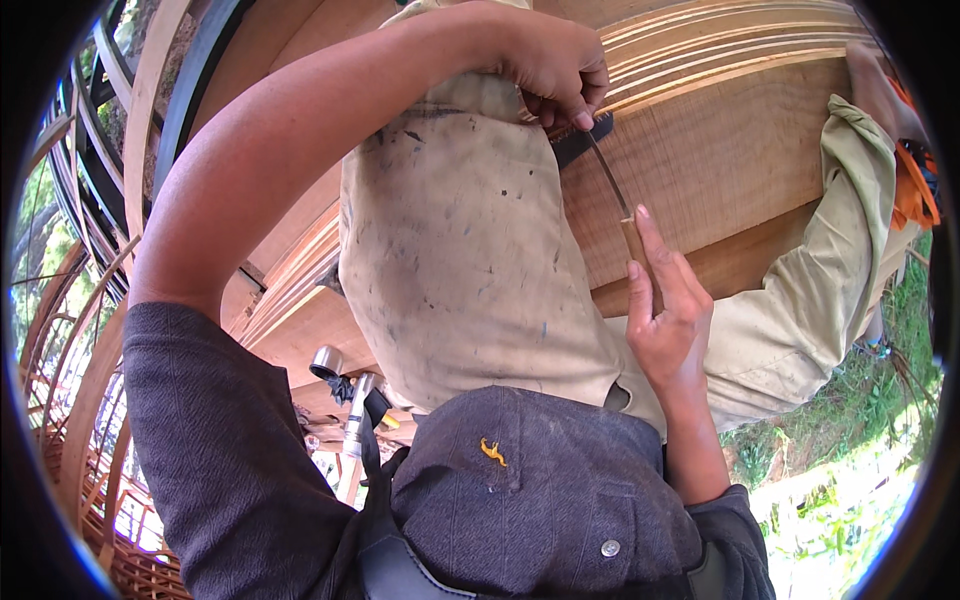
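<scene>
My right hand (672, 310) grips a thin file by its light wooden handle (634, 243), the index finger stretched along it. From the handle, the narrow metal shaft of the file (606, 172) slants up and left to my left hand (558, 72). There, my left thumb and fingers are pinched together at the tip. Just under those fingers is a dark, toothed saw blade (578, 142), beside my trousered leg. The rest of the saw is hidden by my left hand and leg, so I cannot tell whether that hand also grips it.
Long wooden boards (715, 165) lie beneath and beyond my legs. A metal cup (326, 361) and a spray can (358, 412) are at lower left. Curved wood strips and woven basketwork (110, 490) line the left side. Grass (810, 430) shows at lower right, and an orange item (912, 190) at far right.
</scene>
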The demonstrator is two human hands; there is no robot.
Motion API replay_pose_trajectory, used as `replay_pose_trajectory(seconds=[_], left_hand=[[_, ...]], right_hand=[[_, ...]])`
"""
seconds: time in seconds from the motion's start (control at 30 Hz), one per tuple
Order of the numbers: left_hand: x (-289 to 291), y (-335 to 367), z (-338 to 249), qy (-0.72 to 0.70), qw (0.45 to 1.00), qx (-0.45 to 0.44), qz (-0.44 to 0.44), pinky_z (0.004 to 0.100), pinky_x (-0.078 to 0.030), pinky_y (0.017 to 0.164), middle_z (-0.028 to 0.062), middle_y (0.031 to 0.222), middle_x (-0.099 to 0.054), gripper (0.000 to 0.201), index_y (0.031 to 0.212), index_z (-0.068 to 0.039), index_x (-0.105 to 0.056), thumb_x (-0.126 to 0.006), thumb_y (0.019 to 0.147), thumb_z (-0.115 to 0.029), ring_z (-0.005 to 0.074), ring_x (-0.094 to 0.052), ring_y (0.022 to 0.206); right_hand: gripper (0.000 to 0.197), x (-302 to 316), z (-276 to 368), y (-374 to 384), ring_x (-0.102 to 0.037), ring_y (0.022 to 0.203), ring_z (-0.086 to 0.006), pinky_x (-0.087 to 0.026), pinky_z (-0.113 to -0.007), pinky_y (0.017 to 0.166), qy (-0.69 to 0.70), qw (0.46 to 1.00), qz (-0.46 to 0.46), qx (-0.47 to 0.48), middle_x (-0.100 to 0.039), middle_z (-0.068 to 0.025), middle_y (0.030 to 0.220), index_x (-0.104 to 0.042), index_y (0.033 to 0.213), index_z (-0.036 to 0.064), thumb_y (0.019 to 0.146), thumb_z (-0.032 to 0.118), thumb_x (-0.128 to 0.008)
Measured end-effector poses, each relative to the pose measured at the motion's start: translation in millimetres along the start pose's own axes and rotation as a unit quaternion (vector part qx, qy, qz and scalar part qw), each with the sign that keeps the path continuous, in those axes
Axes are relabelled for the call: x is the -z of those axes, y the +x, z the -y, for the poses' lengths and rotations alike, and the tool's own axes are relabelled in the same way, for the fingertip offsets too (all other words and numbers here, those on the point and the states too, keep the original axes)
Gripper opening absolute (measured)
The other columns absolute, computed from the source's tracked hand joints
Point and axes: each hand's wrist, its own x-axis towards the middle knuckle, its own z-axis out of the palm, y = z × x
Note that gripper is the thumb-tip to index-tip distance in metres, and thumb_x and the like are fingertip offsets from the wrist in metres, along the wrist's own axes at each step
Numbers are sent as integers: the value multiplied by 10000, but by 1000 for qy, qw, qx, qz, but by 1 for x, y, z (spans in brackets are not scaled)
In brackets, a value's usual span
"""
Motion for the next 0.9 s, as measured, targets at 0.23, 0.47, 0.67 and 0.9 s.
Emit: replay_pose_trajectory(seconds=[0.23,0.47,0.67,0.9], left_hand=[[43,-31,34,36,992,55,-111,362,-558,700,86,843,-769,187,981,7,-764,-813,891,-149,191,-723,790],[6,-30,11,52,996,-53,-51,370,-552,696,101,812,-769,190,973,-5,-772,-807,884,-170,210,-717,745],[1,-21,-5,15,999,-9,-46,381,-549,687,103,781,-756,214,949,-9,-767,-799,909,-217,211,-719,740],[-3,-11,-2,35,997,-40,-55,396,-551,697,127,809,-760,210,961,-13,-770,-800,895,-210,231,-725,752]], right_hand=[[581,-27,11,67,-634,689,-313,-528,-431,667,13,994,-55,90,-632,-144,814,-625,1515,203,965,36,-704],[595,-16,6,8,-574,642,-266,-511,-399,636,36,999,-14,38,-600,-116,789,-624,1521,197,958,28,-717],[604,-4,-2,1,-514,612,-242,-493,-387,613,17,1000,-9,13,-537,-95,748,-626,1522,196,950,26,-722],[607,2,-6,-1,-509,616,-240,-493,-385,614,25,1000,-7,9,-547,-100,755,-636,1513,199,941,17,-725]])
